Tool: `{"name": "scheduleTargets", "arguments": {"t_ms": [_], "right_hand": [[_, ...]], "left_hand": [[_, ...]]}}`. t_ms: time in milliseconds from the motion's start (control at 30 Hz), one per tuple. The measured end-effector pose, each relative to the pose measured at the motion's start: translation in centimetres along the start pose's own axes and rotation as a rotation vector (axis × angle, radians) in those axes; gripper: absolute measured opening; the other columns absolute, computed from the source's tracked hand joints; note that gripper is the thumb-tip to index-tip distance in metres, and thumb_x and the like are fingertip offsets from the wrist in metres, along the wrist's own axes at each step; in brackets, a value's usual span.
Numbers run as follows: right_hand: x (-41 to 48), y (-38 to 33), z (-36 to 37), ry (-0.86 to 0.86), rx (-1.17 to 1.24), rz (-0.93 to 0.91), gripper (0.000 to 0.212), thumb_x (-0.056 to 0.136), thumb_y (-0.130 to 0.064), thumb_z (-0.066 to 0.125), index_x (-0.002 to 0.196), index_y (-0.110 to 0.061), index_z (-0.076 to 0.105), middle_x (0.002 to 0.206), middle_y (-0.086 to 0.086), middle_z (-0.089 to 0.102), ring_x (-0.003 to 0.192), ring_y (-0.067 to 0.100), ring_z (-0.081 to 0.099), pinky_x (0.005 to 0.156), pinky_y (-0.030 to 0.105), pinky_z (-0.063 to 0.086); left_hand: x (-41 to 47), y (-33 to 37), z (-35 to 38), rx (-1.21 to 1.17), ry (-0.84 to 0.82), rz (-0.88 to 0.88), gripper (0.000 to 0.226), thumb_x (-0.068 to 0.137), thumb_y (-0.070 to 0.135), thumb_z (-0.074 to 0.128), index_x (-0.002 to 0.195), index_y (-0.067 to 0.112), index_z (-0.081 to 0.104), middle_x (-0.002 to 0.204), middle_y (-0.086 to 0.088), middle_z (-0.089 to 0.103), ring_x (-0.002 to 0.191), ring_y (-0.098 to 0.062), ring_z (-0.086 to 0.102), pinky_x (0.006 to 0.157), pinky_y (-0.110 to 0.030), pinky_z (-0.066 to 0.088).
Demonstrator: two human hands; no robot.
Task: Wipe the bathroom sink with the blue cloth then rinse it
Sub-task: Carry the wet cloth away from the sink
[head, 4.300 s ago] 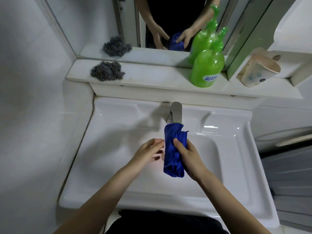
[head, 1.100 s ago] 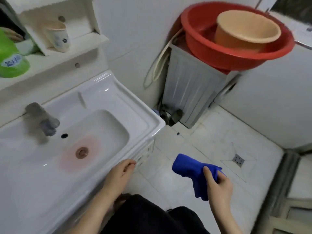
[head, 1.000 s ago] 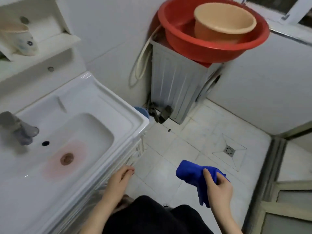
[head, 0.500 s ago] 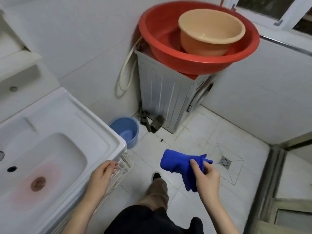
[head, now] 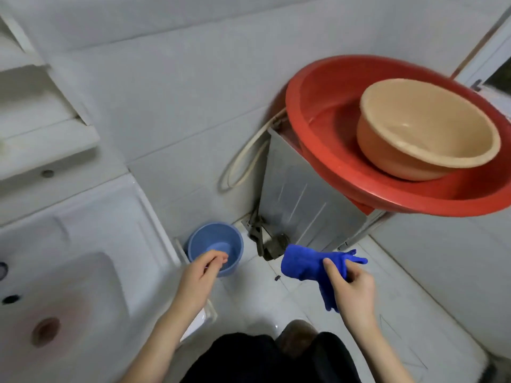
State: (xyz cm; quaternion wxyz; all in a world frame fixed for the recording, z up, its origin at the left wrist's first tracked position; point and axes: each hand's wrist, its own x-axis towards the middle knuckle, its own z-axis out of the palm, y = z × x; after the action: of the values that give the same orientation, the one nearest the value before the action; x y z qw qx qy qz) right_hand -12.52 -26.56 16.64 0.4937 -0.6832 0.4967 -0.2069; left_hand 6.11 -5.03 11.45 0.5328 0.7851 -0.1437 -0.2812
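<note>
Head view: your right hand (head: pixel 354 294) is gripping the bunched blue cloth (head: pixel 304 264), thumb across it, out over the floor tiles and well apart from the sink (head: pixel 105 217) on your left. Your left hand (head: pixel 199 275) is hanging loosely curled, holding nothing, in front of the blue bucket (head: pixel 238 254). Risk, as judged: a wet cloth may be dripping onto the tiles, making footing slippery. With one tail dangling, a slackening grip is inviting a drop.

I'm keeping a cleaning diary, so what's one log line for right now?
right hand: grips blue cloth, away from sink | left hand: holds nothing, by blue bucket | sink: no hand in basin
</note>
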Motion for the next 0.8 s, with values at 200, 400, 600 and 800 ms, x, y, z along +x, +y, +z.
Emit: {"name": "scheduleTargets", "arguments": {"t_ms": [200, 400, 600, 800], "right_hand": [[8.6, -3.3, 3.8, -0.179, -0.052, -0.137, 0.048, 0.091, -0.014, 0.065, 0.059, 0.003, 0.034, 0.048, 0.006, 0.032, 0.045, 0.014, 0.028, 0.04, 0.022, 0.025], [15.8, -6.4, 9.9, -0.458, -0.029, -0.233, 0.047, 0.088, -0.014, 0.069, 0.056, 0.001, 0.038, 0.048, 0.003, 0.036, 0.048, 0.012, 0.032, 0.047, 0.028, 0.032], [19.6, -11.8, 13.6, -0.695, 0.034, -0.393, 0.035, 0.09, -0.016, 0.068, 0.067, 0.008, 0.055, 0.058, 0.025, 0.053, 0.055, 0.011, 0.043, 0.054, 0.032, 0.039], [20.2, -17.7, 14.3, -0.807, 0.088, -0.497, 0.042, 0.091, -0.012, 0.066, 0.066, 0.015, 0.046, 0.054, 0.015, 0.04, 0.053, 0.012, 0.036, 0.05, 0.03, 0.032]], "left_hand": [[2.4, -1.3, 0.2, -0.072, 0.203, -0.117, 0.034, 0.099, 0.012, 0.051, 0.088, 0.036, 0.073, 0.097, 0.011, 0.075, 0.097, -0.008, 0.068, 0.093, -0.032, 0.05], [4.2, -0.3, 0.1, -0.076, 0.508, -0.285, 0.039, 0.099, 0.009, 0.052, 0.076, 0.036, 0.069, 0.081, 0.029, 0.071, 0.09, -0.009, 0.066, 0.085, -0.036, 0.048], [7.4, 2.3, -0.2, -0.133, 0.66, -0.276, 0.021, 0.082, 0.046, 0.05, 0.08, 0.049, 0.07, 0.087, 0.018, 0.074, 0.088, -0.018, 0.068, 0.083, -0.04, 0.053], [12.1, 7.4, -0.9, -0.357, 0.634, -0.225, 0.022, 0.097, 0.02, 0.052, 0.088, 0.012, 0.071, 0.075, 0.006, 0.075, 0.075, -0.006, 0.068, 0.071, -0.017, 0.052]]}}
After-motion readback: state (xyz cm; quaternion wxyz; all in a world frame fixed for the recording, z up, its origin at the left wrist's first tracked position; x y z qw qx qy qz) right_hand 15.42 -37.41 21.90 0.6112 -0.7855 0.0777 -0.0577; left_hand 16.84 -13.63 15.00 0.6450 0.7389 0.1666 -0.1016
